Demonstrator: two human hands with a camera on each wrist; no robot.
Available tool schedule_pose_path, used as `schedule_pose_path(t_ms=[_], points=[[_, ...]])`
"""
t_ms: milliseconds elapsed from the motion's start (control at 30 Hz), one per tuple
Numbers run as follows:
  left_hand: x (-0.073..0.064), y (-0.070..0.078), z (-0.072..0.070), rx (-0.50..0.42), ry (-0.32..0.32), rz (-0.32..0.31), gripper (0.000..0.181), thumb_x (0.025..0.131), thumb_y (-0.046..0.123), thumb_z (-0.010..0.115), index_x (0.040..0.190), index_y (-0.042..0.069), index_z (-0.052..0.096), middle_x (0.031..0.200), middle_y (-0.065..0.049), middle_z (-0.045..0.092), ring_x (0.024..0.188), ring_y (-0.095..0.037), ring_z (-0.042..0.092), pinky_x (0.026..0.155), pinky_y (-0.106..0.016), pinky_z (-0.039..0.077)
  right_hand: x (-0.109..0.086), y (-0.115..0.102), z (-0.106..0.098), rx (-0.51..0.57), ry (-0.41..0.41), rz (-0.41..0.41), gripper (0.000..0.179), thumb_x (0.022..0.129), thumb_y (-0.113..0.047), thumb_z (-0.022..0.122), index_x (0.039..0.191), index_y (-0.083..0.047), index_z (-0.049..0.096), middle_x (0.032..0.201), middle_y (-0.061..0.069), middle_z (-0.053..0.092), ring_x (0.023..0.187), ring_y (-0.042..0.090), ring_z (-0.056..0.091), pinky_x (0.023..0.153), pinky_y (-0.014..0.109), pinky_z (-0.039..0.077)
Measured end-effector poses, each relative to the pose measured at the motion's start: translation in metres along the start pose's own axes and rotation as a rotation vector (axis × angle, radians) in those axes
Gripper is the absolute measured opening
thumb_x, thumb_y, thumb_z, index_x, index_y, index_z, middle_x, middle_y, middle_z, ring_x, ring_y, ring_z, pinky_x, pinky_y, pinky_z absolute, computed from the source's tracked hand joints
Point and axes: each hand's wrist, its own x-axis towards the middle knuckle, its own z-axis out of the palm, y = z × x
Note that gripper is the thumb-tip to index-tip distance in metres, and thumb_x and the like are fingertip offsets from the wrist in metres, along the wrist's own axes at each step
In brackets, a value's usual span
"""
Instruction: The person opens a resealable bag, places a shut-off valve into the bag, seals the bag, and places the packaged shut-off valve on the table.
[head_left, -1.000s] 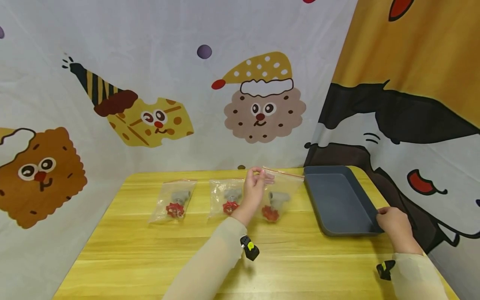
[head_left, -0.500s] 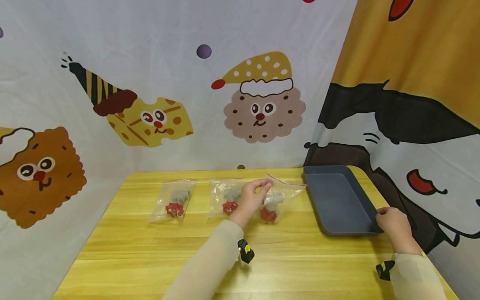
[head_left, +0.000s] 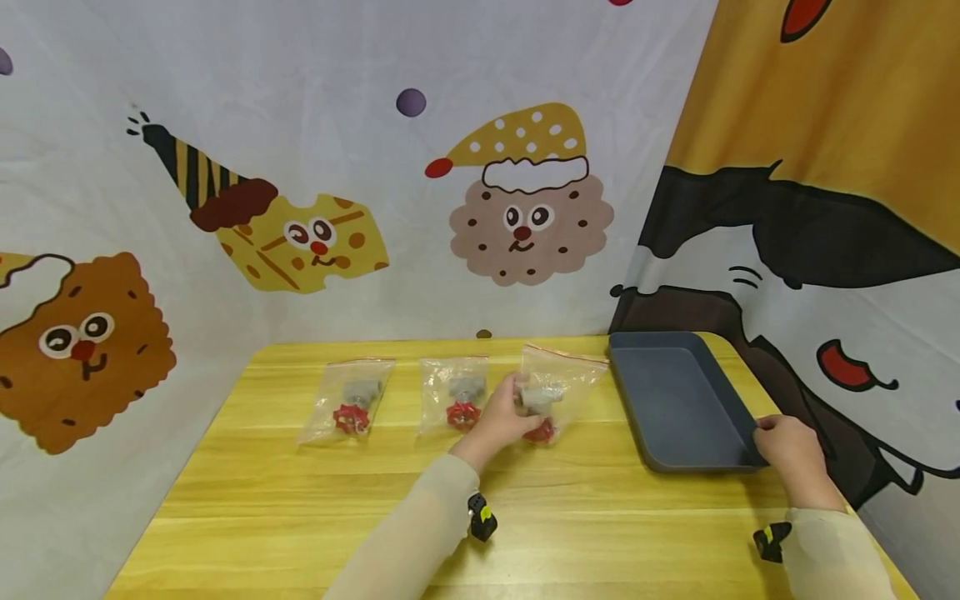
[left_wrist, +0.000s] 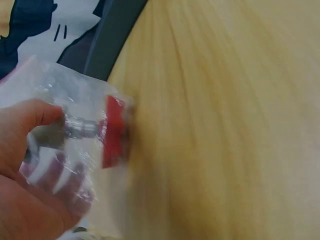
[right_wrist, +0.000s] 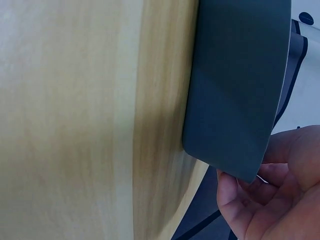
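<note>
My left hand [head_left: 498, 421] grips a clear zip bag [head_left: 573, 375] around the grey valve [head_left: 542, 398] inside it. In the left wrist view the thumb presses the valve's grey body [left_wrist: 50, 135] and the fingers curl behind, seen through the plastic. The valve's red handwheel [left_wrist: 114, 131] points away from the palm. At the right, my right hand [head_left: 791, 454] pinches the near right corner of a dark grey rectangular tray [head_left: 678, 462]. The right wrist view has the thumb and fingers at the tray's wall [right_wrist: 235, 85].
Two more bagged valves with red handwheels lie to the left: a middle bag [head_left: 442, 383] and a far-left bag [head_left: 322, 417]. The tray stands near the right edge of the wooden table [head_left: 300, 525]. A printed curtain [head_left: 337, 125] hangs behind.
My left hand has come down from the bag's top edge to the valve and now grips it. The bag's top is released. My right hand stays at the tray corner.
</note>
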Motion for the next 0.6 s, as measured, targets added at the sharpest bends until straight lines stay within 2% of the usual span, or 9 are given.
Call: schedule_pose_path(t_ms=[100, 267, 433, 600], points=[[-0.001, -0.005, 0.003, -0.027, -0.002, -0.039, 0.057, 0.082, 0.027, 0.075, 0.131, 0.013, 0.048, 0.12, -0.007, 0.061, 0.109, -0.023, 0.058, 0.096, -0.039, 0.048, 0.0, 0.0, 0.0, 0.004, -0.002, 0.004, 0.038, 0.087, -0.011, 0.047, 0.114, 0.015, 0.055, 0.117, 0.039, 0.052, 0.093, 0.048, 0.053, 0.075, 0.054, 0.045], [0.0, -0.008, 0.009, -0.08, 0.015, -0.04, 0.051, 0.084, 0.034, 0.072, 0.126, 0.012, 0.053, 0.119, -0.006, 0.062, 0.109, -0.021, 0.058, 0.096, -0.039, 0.047, 0.001, 0.001, 0.001, 0.004, -0.014, 0.014, 0.039, 0.088, -0.011, 0.047, 0.115, 0.015, 0.055, 0.118, 0.039, 0.051, 0.094, 0.049, 0.053, 0.076, 0.055, 0.045], [0.004, -0.01, 0.012, -0.127, 0.03, -0.041, 0.051, 0.091, 0.038, 0.062, 0.129, 0.007, 0.05, 0.123, -0.012, 0.059, 0.117, -0.028, 0.055, 0.101, -0.044, 0.043, 0.001, 0.001, 0.001, 0.003, -0.014, 0.03, 0.039, 0.088, -0.012, 0.047, 0.117, 0.014, 0.054, 0.119, 0.039, 0.05, 0.096, 0.049, 0.052, 0.077, 0.055, 0.044], [0.009, -0.015, 0.013, -0.204, 0.039, -0.094, 0.052, 0.097, 0.038, 0.051, 0.134, 0.003, 0.044, 0.123, -0.015, 0.058, 0.115, -0.028, 0.055, 0.099, -0.042, 0.044, 0.001, 0.0, 0.001, -0.001, -0.007, 0.033, 0.039, 0.088, -0.011, 0.046, 0.116, 0.014, 0.054, 0.118, 0.038, 0.051, 0.095, 0.048, 0.053, 0.076, 0.054, 0.045]])
